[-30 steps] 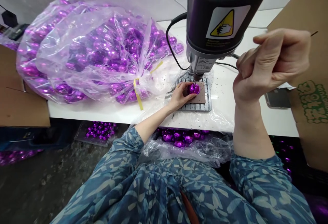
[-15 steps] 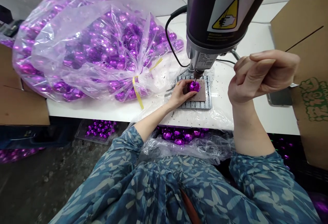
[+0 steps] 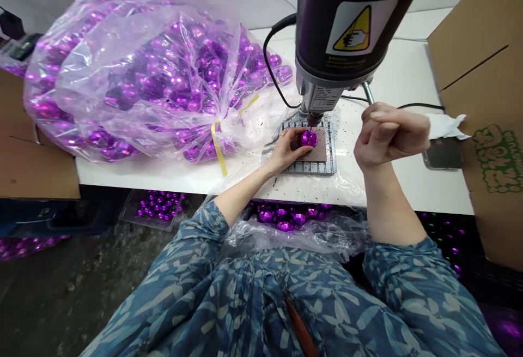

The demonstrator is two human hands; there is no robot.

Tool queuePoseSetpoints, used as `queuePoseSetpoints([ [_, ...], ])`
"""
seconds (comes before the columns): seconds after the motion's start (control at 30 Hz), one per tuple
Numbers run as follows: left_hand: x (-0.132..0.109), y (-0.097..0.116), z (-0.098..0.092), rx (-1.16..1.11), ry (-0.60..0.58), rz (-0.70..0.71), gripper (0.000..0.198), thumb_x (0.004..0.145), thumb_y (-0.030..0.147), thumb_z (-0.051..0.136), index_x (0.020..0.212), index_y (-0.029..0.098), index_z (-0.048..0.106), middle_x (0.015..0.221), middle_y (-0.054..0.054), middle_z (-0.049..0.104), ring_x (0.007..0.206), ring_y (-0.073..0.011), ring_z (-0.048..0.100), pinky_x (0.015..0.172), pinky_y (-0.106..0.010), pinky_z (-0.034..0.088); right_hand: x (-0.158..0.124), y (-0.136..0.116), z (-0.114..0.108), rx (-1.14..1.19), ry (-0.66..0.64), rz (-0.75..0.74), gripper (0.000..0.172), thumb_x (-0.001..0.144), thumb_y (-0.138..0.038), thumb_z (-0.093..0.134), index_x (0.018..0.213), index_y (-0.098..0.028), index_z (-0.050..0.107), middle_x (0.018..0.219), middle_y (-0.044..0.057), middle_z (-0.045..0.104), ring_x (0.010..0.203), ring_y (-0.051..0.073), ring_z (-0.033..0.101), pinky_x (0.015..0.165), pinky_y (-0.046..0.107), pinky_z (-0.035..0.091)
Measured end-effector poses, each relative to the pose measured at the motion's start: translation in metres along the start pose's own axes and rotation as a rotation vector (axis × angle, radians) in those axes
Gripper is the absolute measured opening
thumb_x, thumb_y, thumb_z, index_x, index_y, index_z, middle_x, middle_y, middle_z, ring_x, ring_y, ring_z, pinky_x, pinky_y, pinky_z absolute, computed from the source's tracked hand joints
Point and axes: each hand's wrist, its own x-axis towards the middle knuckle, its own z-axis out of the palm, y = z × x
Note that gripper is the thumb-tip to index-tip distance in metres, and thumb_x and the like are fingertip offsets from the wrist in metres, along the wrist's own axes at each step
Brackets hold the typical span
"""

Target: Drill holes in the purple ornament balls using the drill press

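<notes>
Under the drill press [image 3: 341, 35], my left hand [image 3: 287, 150] grips a shiny purple disco ball [image 3: 308, 139] between thumb and fingers. The ball sits on a brown board [image 3: 319, 152] on top of the slotted metal base [image 3: 332, 155]. The drill bit [image 3: 310, 126] points down at the ball's top; whether it has gone in, I cannot tell. My right hand [image 3: 388, 131] is closed around the end of the drill press's feed lever [image 3: 368, 93], whose grip is hidden by the fingers.
A tied clear bag [image 3: 151, 73] of purple balls fills the table's left side. Below the table's front edge hangs an open plastic bag [image 3: 294, 237] with more balls. Cardboard boxes [image 3: 486, 95] flank both sides. A phone [image 3: 443, 154] and white tissue [image 3: 447, 126] lie at right.
My right hand has swung left and slightly down with the lever, uncovering the tissue. My left hand stays on the ball. The view has shifted a little.
</notes>
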Motion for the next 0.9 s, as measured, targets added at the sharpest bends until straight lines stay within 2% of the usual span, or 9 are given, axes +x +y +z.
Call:
queuePoseSetpoints([
  [0.13,0.001,0.001,0.0,-0.017,0.003,-0.012,0.05,0.095,0.04,0.087,0.138,0.025,0.065,0.136,-0.012,0.075,0.136,-0.0314,0.068,0.116,-0.052,0.057,0.022,-0.018,0.018,0.011,0.052,0.092,0.029,0.105,-0.05,0.059,0.092,-0.026,0.067,0.048,-0.01,0.022,0.034,0.002,0.018,0.041,0.023,0.021],
  [0.27,0.0,0.004,-0.001,-0.07,-0.006,-0.004,0.05,0.096,0.039,0.086,0.138,0.024,0.063,0.138,-0.014,0.075,0.13,-0.0294,0.073,0.112,-0.05,0.061,0.07,-0.023,0.048,0.018,0.076,0.284,0.031,0.098,-0.045,0.07,0.085,-0.017,0.065,0.065,-0.007,0.051,0.042,-0.002,0.037,0.042,0.021,0.014],
  [0.33,-0.007,0.009,-0.006,-0.099,0.025,-0.001,0.049,0.095,0.04,0.086,0.134,0.023,0.063,0.137,-0.014,0.075,0.127,-0.0279,0.075,0.109,-0.048,0.063,0.091,-0.018,0.058,0.017,0.059,0.422,0.048,0.083,-0.063,0.07,0.078,-0.016,0.06,0.056,-0.009,0.03,0.04,-0.001,0.032,0.043,0.022,0.013],
  [0.43,-0.03,0.023,-0.029,-0.106,0.011,0.049,0.045,0.09,0.043,0.086,0.123,0.021,0.065,0.126,-0.011,0.077,0.116,-0.0246,0.076,0.1,-0.043,0.065,0.107,-0.009,0.059,-0.043,0.009,0.575,0.06,0.066,-0.075,0.066,0.078,-0.018,0.057,0.055,-0.01,0.024,0.04,0.001,0.032,0.041,0.024,0.016],
  [0.5,-0.055,0.036,-0.051,-0.111,-0.214,0.137,0.038,0.089,0.044,0.084,0.116,0.022,0.068,0.115,-0.009,0.079,0.103,-0.0223,0.077,0.09,-0.039,0.065,0.107,-0.004,0.055,-0.092,-0.028,0.605,0.062,0.065,-0.079,0.064,0.08,-0.019,0.057,0.052,-0.011,0.021,0.039,0.003,0.035,0.039,0.026,0.017],
  [0.6,-0.095,0.055,-0.082,-0.056,-0.766,0.215,0.029,0.089,0.048,0.084,0.109,0.029,0.075,0.1,-0.005,0.081,0.088,-0.0235,0.077,0.079,-0.039,0.065,0.103,0.004,0.051,-0.132,-0.037,0.583,0.061,0.07,-0.081,0.061,0.08,-0.021,0.057,0.051,-0.01,0.017,0.037,0.004,0.032,0.037,0.03,0.012],
  [0.7,-0.116,0.065,-0.103,0.044,-0.967,0.146,0.025,0.092,0.06,0.08,0.101,0.036,0.078,0.089,-0.004,0.08,0.077,-0.0248,0.075,0.074,-0.042,0.064,0.1,0.01,0.055,-0.092,0.03,0.538,0.06,0.069,-0.082,0.062,0.076,-0.023,0.055,0.05,-0.01,0.021,0.035,0.006,0.025,0.036,0.035,0.004],
  [0.8,-0.095,0.059,-0.115,0.066,-0.836,0.045,0.028,0.103,0.057,0.065,0.098,0.033,0.078,0.086,-0.003,0.08,0.074,-0.0219,0.074,0.072,-0.038,0.06,0.101,0.006,0.06,-0.083,0.093,0.536,0.047,0.085,-0.065,0.067,0.075,-0.022,0.053,0.051,-0.009,0.032,0.034,0.005,0.022,0.037,0.038,0.0],
  [0.9,-0.033,0.037,-0.118,0.152,-0.469,-0.047,0.031,0.11,0.045,0.053,0.1,0.024,0.074,0.085,-0.006,0.079,0.076,-0.0214,0.073,0.075,-0.036,0.059,0.104,-0.004,0.06,-0.137,0.058,0.666,0.029,0.106,-0.027,0.055,0.078,-0.019,0.054,0.051,-0.009,0.032,0.036,0.005,0.026,0.039,0.033,0.004],
])
